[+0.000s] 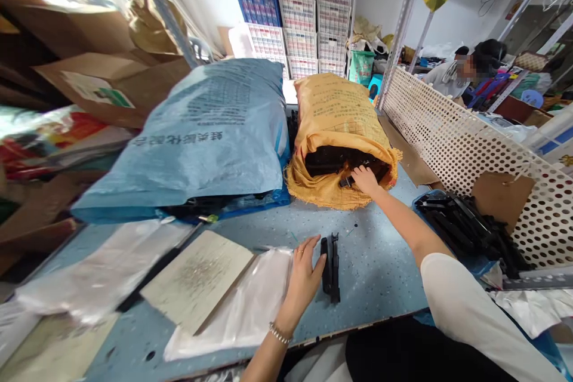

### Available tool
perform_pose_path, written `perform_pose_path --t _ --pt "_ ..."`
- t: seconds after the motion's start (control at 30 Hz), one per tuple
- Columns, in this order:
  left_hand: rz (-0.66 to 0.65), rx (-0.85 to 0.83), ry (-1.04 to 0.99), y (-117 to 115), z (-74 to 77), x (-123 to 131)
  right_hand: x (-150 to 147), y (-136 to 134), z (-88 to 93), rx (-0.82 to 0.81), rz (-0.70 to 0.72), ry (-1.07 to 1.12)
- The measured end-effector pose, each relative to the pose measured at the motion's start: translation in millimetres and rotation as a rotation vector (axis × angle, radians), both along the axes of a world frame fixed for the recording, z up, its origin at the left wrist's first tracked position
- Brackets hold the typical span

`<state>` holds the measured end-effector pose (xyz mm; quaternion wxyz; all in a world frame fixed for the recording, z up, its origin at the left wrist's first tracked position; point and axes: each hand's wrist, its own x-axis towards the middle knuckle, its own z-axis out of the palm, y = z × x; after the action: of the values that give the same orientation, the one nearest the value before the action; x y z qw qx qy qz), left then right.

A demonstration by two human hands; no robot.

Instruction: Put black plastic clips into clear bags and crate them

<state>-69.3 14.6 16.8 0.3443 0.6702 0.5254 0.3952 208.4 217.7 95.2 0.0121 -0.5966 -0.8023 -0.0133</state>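
Observation:
My right hand is at the mouth of a yellow woven sack, its fingers closed on the end of a black part. More dark pieces show inside the sack, too shadowed to tell apart. On the blue table, my left hand lies with fingers stretched and thumb apart. Its fingertips and thumb are beside two long, narrow black parts lying side by side, and seem to touch the nearer one.
A full blue sack with black parts at its mouth stands left of the yellow one. Clear plastic bags and a grey board lie at left. A blue tray of black parts sits right, before a perforated panel. Another person works beyond.

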Motion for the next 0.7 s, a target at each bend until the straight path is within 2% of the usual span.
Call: perform_pose_path --t 0.1,0.17,0.23,0.3,0.37,0.43,0.53,0.63,0.7 --pt "0.027 -0.05 -0.122 2 11.4 -6 -21 -13 14.1 -0.019 0.038 0.075" --pt "0.034 -0.061 -0.268 8 28.1 -8 -40 -35 21.5 -0.099 0.145 0.186" --pt "-0.036 -0.113 -0.469 15 50.2 -7 -58 -67 26.7 -0.262 0.338 0.417" --pt "-0.17 -0.279 -0.643 18 73.2 -5 -69 -102 31.9 -0.383 0.458 0.669" --pt "-0.258 -0.472 -0.719 15 92.2 -2 -70 -130 38.4 -0.302 0.387 0.769" --pt "-0.267 -0.565 -0.762 8 103.9 0 -63 -147 45.4 -0.112 0.295 0.71" --pt "-0.279 -0.596 -0.832 -3 106.7 5 -49 -154 52.3 0.057 0.362 0.502" --pt "-0.317 -0.636 -0.836 -13 98.7 15 -46 -152 50.3 0.02 0.429 0.426" --pt "-0.27 -0.607 -0.815 -17 92.8 23 -50 -151 45.5 -0.086 0.358 0.544"
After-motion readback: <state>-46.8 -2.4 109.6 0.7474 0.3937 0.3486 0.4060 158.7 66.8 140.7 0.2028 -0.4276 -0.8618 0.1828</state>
